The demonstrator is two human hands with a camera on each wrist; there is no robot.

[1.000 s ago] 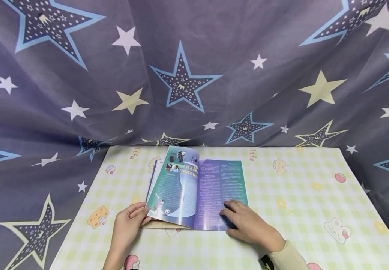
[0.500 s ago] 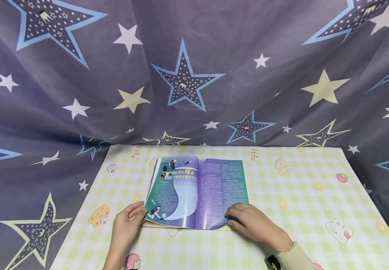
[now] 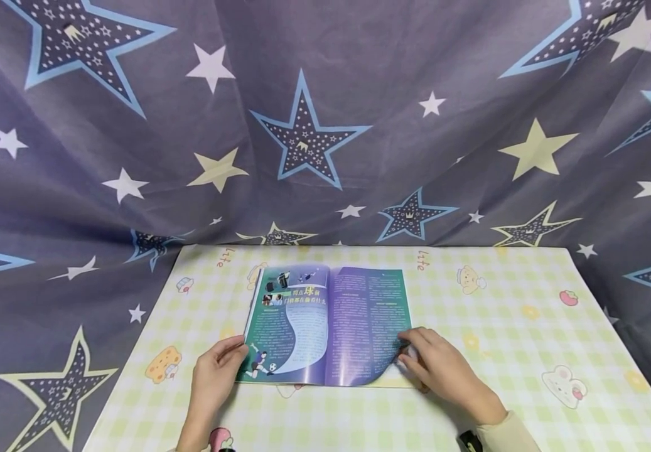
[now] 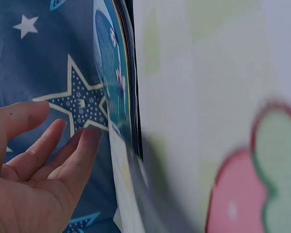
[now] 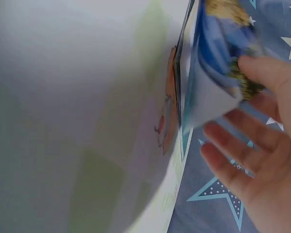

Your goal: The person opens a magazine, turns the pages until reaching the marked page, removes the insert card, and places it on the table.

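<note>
An open magazine (image 3: 325,323) with teal and purple pages lies on the checked tablecloth (image 3: 500,326). My left hand (image 3: 228,356) rests with straight fingers against the bottom left corner of the left page; the left wrist view shows those fingers (image 4: 82,145) touching the magazine's edge (image 4: 120,97). My right hand (image 3: 411,353) is at the bottom right corner of the right page, which curls up off the pages below. In the right wrist view the thumb (image 5: 262,68) lies on the lifted page corner (image 5: 216,97) with the fingers under it, pinching it.
The table (image 3: 528,376) carries a pale green and yellow checked cloth with cartoon prints. A dark star-patterned curtain (image 3: 325,125) hangs behind and drapes down both sides. The magazine sits left of centre, near the front edge.
The raised left page has settled flat. My right hand slid from the middle of the right page to its bottom right corner and lifted that corner. The left hand barely moved.
</note>
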